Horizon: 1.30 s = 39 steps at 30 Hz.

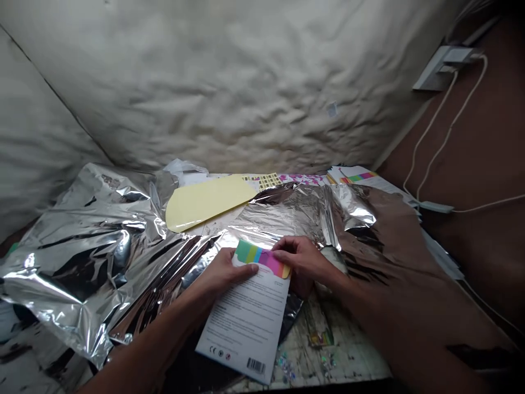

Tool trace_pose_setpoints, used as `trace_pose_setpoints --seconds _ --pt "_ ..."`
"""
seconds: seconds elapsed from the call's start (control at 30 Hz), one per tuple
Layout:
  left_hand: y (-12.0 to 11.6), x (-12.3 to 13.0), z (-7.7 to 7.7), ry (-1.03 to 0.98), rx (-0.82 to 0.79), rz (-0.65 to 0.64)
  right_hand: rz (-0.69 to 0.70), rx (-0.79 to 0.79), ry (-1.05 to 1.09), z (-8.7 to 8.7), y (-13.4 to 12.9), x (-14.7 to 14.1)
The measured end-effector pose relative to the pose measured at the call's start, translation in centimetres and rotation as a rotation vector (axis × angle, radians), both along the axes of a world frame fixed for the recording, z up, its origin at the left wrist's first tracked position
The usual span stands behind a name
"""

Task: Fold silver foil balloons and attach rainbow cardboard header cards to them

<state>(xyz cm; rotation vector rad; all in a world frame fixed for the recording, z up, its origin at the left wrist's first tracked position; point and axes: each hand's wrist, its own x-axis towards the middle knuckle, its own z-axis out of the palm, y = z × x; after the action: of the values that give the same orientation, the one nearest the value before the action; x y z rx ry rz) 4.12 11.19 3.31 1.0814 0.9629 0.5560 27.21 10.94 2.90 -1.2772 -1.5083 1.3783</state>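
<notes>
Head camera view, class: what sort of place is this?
Probably a makeshift home craft or packing corner: crumpled silver foil sheeting spread out, a barcoded printed card, a yellow sheet, and white cables at a wall socket.

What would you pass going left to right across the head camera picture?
Crumpled silver foil → left hand → printed card → right hand → white cable
</notes>
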Motion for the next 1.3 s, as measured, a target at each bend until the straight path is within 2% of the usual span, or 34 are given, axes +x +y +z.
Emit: trace_pose_setpoints --seconds 0.1,0.17,0.33,0.47,0.57,0.73,0.9,1.1,1.3 --pt "-0.2 -0.1 0.2 0.047 0.028 -0.103 0.203 -0.076 0.023 0.1 -0.6 -0.2" --pt "-0.3 0.0 0.3 0.059 0.046 -0.172 0.260 -0.027 -0.083 0.3 -1.1 -0.5" --pt "-0.5 0.2 0.1 0.131 0.142 -0.215 0.121 0.194 -0.454 0.8 -2.5 -1.5" --pt "-0.6 0.3 -0.1 0.140 0.120 -0.193 0.080 0.242 -0.515 0.6 -2.8 -1.9" --pt "-0.6 0.4 0.1 0.127 0.102 -0.174 0.079 0.151 -0.378 0.4 -2.6 -1.8" --pt "-0.4 0.1 0.7 0.125 0.081 -0.158 0.174 -0.118 0.135 0.4 -1.6 -1.1" --pt "-0.1 -0.4 1.0 0.095 0.068 -0.134 0.132 -0.450 0.537 0.5 -1.1 -0.6" --pt "-0.1 -0.6 0.7 0.107 0.086 -0.195 0.204 -0.584 0.642 -0.2 -0.9 -0.4" --pt "0.0 -0.8 1.2 0.080 0.035 -0.249 0.251 -0.587 0.616 -0.7 -0.7 -0.2"
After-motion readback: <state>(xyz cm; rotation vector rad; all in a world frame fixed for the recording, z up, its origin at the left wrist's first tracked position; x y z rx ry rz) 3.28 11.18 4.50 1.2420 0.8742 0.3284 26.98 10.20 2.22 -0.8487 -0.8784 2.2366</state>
